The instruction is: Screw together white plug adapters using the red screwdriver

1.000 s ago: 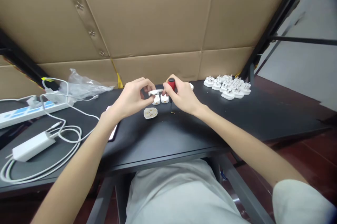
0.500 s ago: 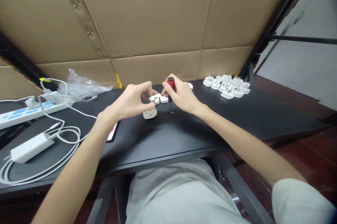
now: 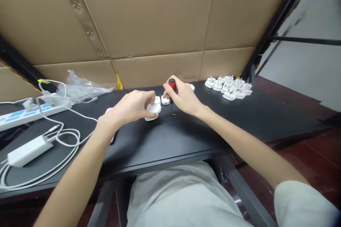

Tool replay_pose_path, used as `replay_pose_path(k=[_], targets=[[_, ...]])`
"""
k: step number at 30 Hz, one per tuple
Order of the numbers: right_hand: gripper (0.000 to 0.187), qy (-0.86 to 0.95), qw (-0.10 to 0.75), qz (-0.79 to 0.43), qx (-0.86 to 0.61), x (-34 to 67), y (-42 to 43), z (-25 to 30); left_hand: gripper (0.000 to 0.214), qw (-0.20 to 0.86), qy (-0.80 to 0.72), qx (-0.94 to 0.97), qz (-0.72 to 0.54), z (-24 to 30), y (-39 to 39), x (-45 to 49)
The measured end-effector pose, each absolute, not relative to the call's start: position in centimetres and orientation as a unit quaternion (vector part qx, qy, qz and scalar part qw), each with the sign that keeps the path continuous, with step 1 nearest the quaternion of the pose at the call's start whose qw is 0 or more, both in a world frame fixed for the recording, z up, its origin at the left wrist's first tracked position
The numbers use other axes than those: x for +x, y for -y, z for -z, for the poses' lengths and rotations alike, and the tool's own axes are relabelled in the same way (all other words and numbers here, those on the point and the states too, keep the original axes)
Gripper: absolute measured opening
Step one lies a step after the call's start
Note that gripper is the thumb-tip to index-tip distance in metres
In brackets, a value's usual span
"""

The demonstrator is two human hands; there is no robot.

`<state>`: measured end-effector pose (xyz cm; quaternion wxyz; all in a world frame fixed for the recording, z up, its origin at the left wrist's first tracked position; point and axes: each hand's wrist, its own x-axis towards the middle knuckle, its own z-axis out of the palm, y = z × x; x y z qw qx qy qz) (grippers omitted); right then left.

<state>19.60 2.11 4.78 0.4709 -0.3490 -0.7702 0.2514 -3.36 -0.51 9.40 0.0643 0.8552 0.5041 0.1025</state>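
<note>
A white plug casing (image 3: 153, 109) sits in the left hand (image 3: 130, 108), with the fingers and thumb closed over it from above. It is held low over the desk, a grip that seems to steady it more than lift it. Just under that grip, a second white plug piece (image 3: 148, 118) shows at the casing's lower edge; whether the two touch is hard to tell.

The right hand (image 3: 183, 97) is clamped around the red handle of a screwdriver (image 3: 172, 84), its shaft pointing down beside the left hand's work. This upright hold keeps the thin shaft clear of the pieces. Whether the tip reaches the desk cannot be told.

Between the hands stand two small white plug parts (image 3: 157, 100) (image 3: 165, 100), close enough for either hand to reach — probably why they sit there. Another white piece (image 3: 192, 87) lies just past the right fingers.

Farther right, a tight cluster of white plugs (image 3: 227, 88) stands with metal pins up on the black desk (image 3: 202, 131), set apart from the hands. Left of the left forearm lie a power strip (image 3: 23, 116), a white charger (image 3: 28, 151), looped white cable (image 3: 66, 137) and a clear plastic bag (image 3: 80, 90).
</note>
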Motion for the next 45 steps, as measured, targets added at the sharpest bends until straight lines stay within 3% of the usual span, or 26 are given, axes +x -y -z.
replay_pose_path(k=[4, 9, 16, 20, 30, 45], targets=[[0.030, 0.770, 0.473, -0.251, -0.348, 19.6, -2.2, -4.8, 0.052, 0.034, -0.522, 0.851, -0.039, -9.6, 1.2, -2.7], [0.032, 0.771, 0.474, -0.250, -0.343, 19.7, -2.1, -4.8, 0.032, 0.006, -0.515, 0.856, -0.044, -8.8, 0.9, -3.1], [0.036, 0.773, 0.471, -0.244, -0.348, 19.6, -1.9, -4.9, 0.047, 0.023, -0.532, 0.845, -0.046, -7.3, -0.2, -3.4], [0.032, 0.773, 0.473, -0.244, -0.345, 19.6, -2.0, -4.9, 0.032, 0.011, -0.514, 0.857, -0.040, -7.4, -0.2, -3.3], [0.035, 0.769, 0.484, -0.249, -0.336, 19.9, -2.2, -5.0, 0.031, 0.104, -0.455, 0.867, -0.173, -8.3, 0.1, -3.3], [0.049, 0.795, 0.426, -0.225, -0.369, 19.8, -2.0, -5.2, 0.044, 0.120, -0.472, 0.840, -0.239, -8.2, 0.1, -3.2]])
